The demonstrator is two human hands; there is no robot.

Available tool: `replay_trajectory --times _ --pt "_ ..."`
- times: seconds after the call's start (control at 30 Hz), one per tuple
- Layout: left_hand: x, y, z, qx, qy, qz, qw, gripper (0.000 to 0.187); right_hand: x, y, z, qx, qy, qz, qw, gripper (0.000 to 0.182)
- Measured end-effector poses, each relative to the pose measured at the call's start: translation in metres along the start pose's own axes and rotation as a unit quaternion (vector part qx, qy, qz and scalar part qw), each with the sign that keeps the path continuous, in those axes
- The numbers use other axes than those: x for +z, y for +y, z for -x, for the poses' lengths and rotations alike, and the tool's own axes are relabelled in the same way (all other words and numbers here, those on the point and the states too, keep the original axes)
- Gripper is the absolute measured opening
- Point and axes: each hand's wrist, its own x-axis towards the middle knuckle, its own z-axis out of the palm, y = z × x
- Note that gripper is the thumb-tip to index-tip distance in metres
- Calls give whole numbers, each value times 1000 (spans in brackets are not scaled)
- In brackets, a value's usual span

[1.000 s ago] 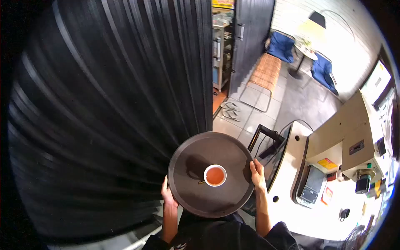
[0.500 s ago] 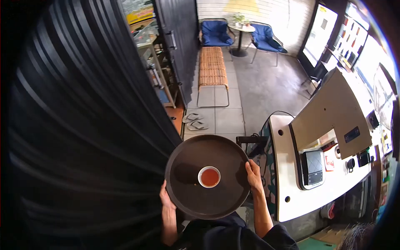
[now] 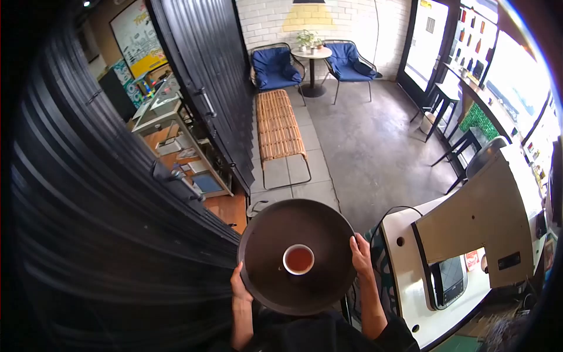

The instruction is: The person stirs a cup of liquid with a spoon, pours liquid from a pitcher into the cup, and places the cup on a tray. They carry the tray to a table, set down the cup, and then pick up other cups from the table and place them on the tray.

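A round dark brown serving tray (image 3: 270, 234) is held out in front of my body at its two sides. My left hand (image 3: 239, 284) grips its left rim, the thumb along the edge and the other fingers hidden underneath. On the right rim, my right hand (image 3: 361, 256) is closed the same way, thumb on top. A small white cup (image 3: 298, 259) of reddish-brown liquid stands upright near the tray's middle, touched by neither hand. Tiny crumbs or drops lie just left of the cup.
Close on the left runs a dark corrugated partition (image 3: 117, 205). A white counter (image 3: 404, 276) with a beige machine stand (image 3: 481, 217) is at my right. Ahead are a woven bench (image 3: 280, 126), blue-cushioned chairs (image 3: 275, 67), a small round table (image 3: 312, 53) and black stools (image 3: 440, 105).
My view has tilted up and I have moved forward, so the bench and chairs look nearer and the slippers are mostly covered by the tray. Both hands keep their hold; the cup stays put.
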Motion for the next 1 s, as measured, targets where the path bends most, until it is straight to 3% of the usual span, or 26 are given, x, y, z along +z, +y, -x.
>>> replay_trajectory --times 0.57,0.63,0.67,0.77,0.8,0.93,1.0 --pt "107 16 -242 -70 -149 -47 985 51 -8 -7 -153 29 195 26 980 25" --pt "127 12 -279 -53 -210 -18 976 51 -11 -1 -175 44 221 37 974 24" --pt "127 3 -303 -64 -174 15 983 50 -14 2 -185 47 240 51 968 23" --pt "152 2 -362 -107 -221 39 969 50 -12 -1 -219 65 287 43 955 22" --pt "186 11 -366 -101 -252 -23 962 51 -15 0 -230 68 289 47 954 20" --pt "208 7 -461 -158 -283 -39 945 63 -18 -2 -284 70 323 43 943 20" --pt "230 9 -489 -210 -251 18 945 57 -16 -10 -310 69 346 21 935 21"
